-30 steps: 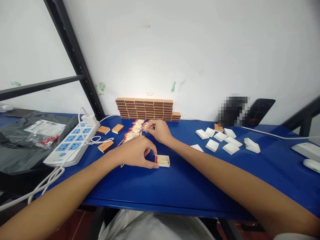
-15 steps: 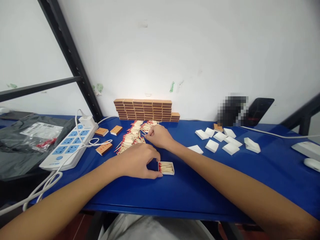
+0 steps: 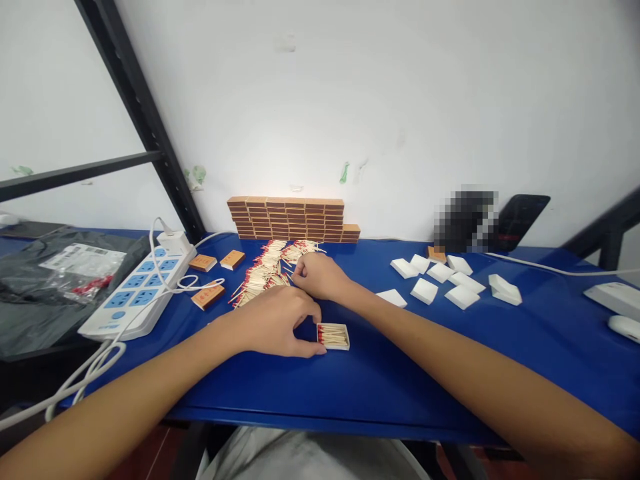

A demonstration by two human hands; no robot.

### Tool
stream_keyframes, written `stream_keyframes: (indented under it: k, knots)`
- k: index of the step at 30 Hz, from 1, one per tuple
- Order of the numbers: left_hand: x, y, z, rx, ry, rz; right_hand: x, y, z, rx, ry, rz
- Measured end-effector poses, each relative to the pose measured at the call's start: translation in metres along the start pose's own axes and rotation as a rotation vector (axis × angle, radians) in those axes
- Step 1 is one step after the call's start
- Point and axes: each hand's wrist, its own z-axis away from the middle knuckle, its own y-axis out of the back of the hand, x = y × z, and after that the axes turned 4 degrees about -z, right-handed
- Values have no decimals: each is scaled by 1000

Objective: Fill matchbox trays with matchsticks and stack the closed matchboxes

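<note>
On the blue table (image 3: 380, 373) lies a small white tray of red-tipped matches (image 3: 334, 336). My left hand (image 3: 277, 321) rests curled beside it, thumb and fingertips touching its left end. My right hand (image 3: 317, 275) is closed, fingers pinched together at the near edge of a loose pile of matches (image 3: 265, 272). Whether any matches sit between those fingers is hidden. A stacked wall of brown matchboxes (image 3: 290, 219) stands against the wall behind the pile.
Several empty white trays (image 3: 443, 280) lie to the right. Three brown matchbox sleeves (image 3: 207, 295) and a white power strip (image 3: 137, 293) with cables lie to the left. A grey plastic bag (image 3: 45, 287) is at far left, a black phone (image 3: 520, 217) at back right.
My right hand has drawn back from the far part of the match pile towards its near edge. My left hand and the tray keep their place; the view shifted slightly.
</note>
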Motion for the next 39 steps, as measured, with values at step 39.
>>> stream_keyframes:
  k: [39]
  knots:
    - [-8, 3, -2, 36, 11, 2, 9, 29, 1, -3, 107, 130]
